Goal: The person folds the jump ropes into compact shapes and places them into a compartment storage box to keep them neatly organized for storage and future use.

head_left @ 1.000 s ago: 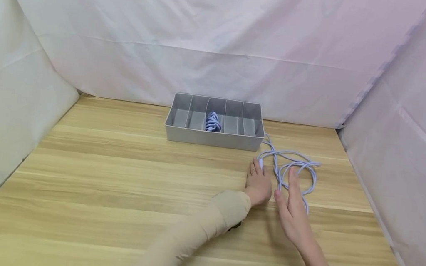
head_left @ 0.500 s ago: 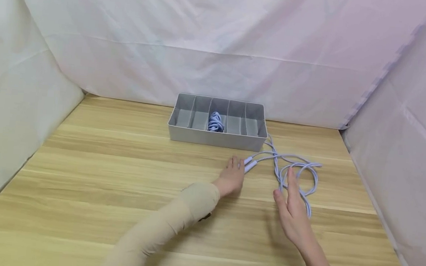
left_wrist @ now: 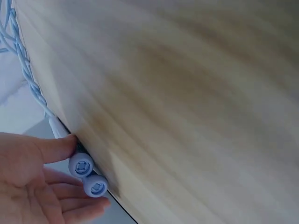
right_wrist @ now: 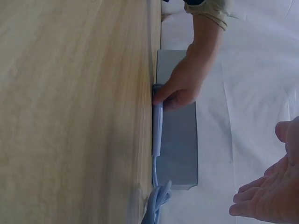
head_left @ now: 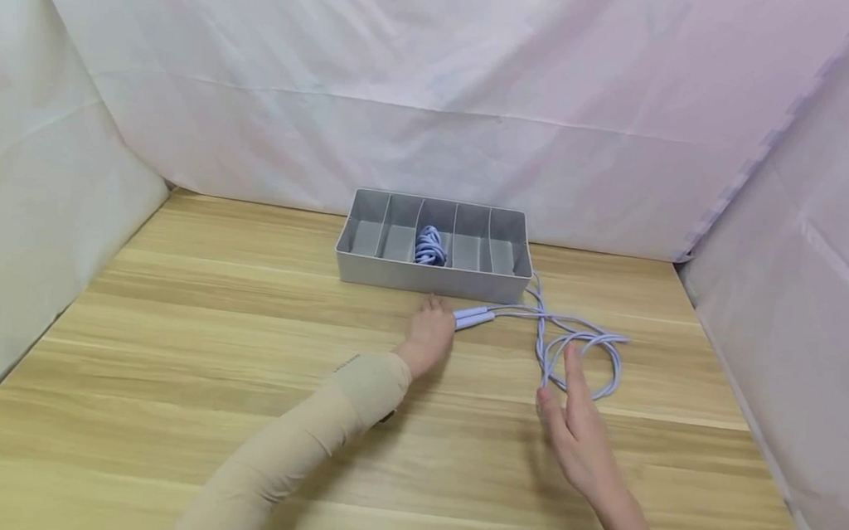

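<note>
A lilac jump rope (head_left: 614, 368) lies loosely looped on the table, right of the grey box. Its two handles (head_left: 475, 319) sit side by side in front of the box, and my left hand (head_left: 428, 336) holds them together at their ends. In the left wrist view, the thumb (left_wrist: 58, 148) presses on one side of the round handle ends (left_wrist: 95, 185), the fingers on the other. My right hand (head_left: 582, 444) is held with straight fingers and spread thumb, overlapping the near side of the rope's loops in the head view. It grips nothing.
The grey box (head_left: 434, 279) has several compartments and stands near the back of the wooden table (head_left: 223, 349). A coiled blue-lilac cord (head_left: 430, 247) fills part of its middle compartment. White cloth (head_left: 377, 103) hangs behind and at both sides.
My left hand has moved left, drawing both handles along the front of the box and straightening the rope behind them. The right hand has barely moved.
</note>
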`<state>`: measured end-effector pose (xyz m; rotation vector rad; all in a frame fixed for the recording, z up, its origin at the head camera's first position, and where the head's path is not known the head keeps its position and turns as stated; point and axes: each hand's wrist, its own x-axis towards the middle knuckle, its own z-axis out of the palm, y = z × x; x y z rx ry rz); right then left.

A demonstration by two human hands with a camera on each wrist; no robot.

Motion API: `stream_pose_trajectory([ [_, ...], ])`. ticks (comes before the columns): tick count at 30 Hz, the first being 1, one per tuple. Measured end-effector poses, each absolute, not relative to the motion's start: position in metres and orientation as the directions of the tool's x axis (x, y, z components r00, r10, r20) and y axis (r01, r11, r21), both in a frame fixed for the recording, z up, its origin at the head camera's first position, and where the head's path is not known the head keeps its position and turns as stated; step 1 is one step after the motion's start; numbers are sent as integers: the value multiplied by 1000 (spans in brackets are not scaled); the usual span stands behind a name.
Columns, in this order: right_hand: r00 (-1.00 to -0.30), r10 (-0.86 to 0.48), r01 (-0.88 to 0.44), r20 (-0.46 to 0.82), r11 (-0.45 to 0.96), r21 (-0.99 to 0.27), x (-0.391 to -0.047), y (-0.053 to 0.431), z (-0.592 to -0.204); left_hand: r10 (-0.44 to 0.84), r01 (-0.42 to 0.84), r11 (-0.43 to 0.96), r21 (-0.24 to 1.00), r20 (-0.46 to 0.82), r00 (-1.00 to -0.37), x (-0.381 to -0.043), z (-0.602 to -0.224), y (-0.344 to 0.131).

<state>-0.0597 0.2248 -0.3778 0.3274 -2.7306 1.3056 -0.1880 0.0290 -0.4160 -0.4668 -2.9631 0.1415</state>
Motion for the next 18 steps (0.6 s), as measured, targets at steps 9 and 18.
stream_pose_trajectory([
  [9, -968, -175, -250, 181, 592, -766, -56, 222, -380, 246, 245, 968, -50, 12, -969, -188, -411, 41],
  [18, -967, -181, -252, 177, 625, -739, -53, 225, -385, 245, 246, 969, 28, 15, -969, -188, -409, 41],
])
